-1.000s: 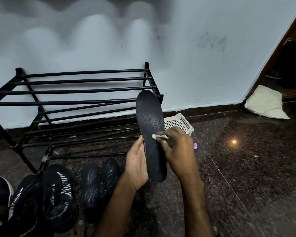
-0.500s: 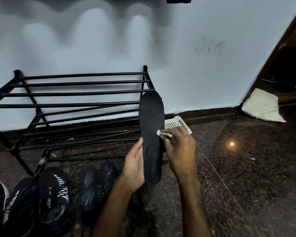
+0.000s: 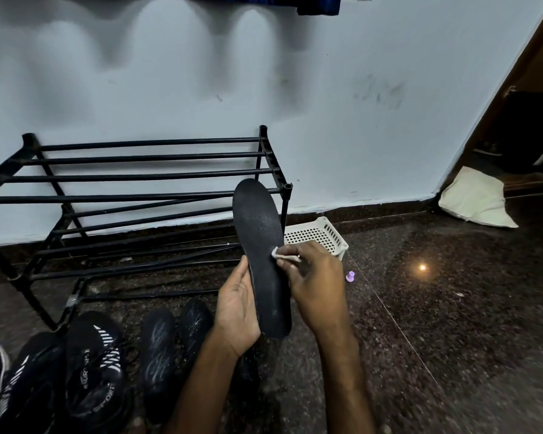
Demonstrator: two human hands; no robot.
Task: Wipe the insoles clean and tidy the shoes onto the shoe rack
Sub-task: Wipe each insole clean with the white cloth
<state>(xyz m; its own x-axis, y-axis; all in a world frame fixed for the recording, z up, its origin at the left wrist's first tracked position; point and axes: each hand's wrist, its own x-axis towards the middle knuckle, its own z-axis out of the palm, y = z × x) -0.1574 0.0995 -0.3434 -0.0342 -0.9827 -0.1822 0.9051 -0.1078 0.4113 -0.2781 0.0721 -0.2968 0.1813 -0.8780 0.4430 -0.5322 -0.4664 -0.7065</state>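
The floor (image 3: 452, 324) was dark speckled polished stone, glossy enough to carry one small bright reflection of a lamp, with a thin joint line running diagonally across it. A pale wall (image 3: 170, 89) rose behind, scuffed with a few grey marks, and met the floor at a dark skirting strip. On the right it ended at a brown door frame (image 3: 514, 98). A cream cushion (image 3: 477, 198) lay on the floor in that corner.

The black shoe rack (image 3: 145, 177) stood against the wall, its tiers made of thin bars. Just beside its right leg sat a white perforated basket (image 3: 322, 234), with a small purple object (image 3: 350, 276) on the floor near it (too small to identify).

The black insole (image 3: 259, 233) was held upright in the air in front of the rack's right end. The left hand (image 3: 237, 311) gripped its lower half, thumb along the left edge and fingers hidden behind. The right hand (image 3: 318, 289) pinched a small white wipe (image 3: 278, 252) in its fingertips and pressed it on the insole's middle.

Four dark shoes (image 3: 159, 349) lay in a row on the floor at lower left, below the rack, two of them with white stripes.
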